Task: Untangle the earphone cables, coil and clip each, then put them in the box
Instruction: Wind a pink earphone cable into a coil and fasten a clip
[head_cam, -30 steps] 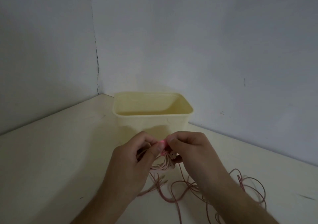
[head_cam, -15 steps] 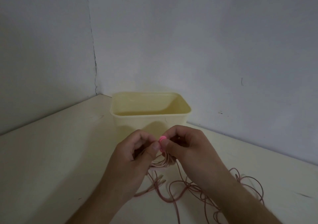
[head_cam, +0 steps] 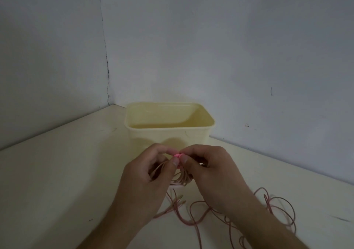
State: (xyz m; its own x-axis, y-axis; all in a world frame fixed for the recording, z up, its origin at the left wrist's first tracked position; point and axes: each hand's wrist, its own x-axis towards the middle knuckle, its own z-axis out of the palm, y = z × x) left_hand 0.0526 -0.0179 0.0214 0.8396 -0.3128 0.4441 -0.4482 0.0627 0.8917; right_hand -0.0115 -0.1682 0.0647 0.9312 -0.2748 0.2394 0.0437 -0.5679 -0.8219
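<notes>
In the head view, the left hand [head_cam: 145, 179] and right hand [head_cam: 214, 172] are pinching a pink clip [head_cam: 178, 155] over a coiled pink earphone cable [head_cam: 180, 178], just before the cream box [head_cam: 168, 134]. Closing it well likely means gathering every loop first. Since earlier, the hands are sitting slightly higher; loose cable [head_cam: 275, 208] is lying unchanged on the table [head_cam: 57, 181].

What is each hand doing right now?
Left hand: pinches the small pink clip on the coiled pink earphone cable.
Right hand: pinches the same clip.
</notes>
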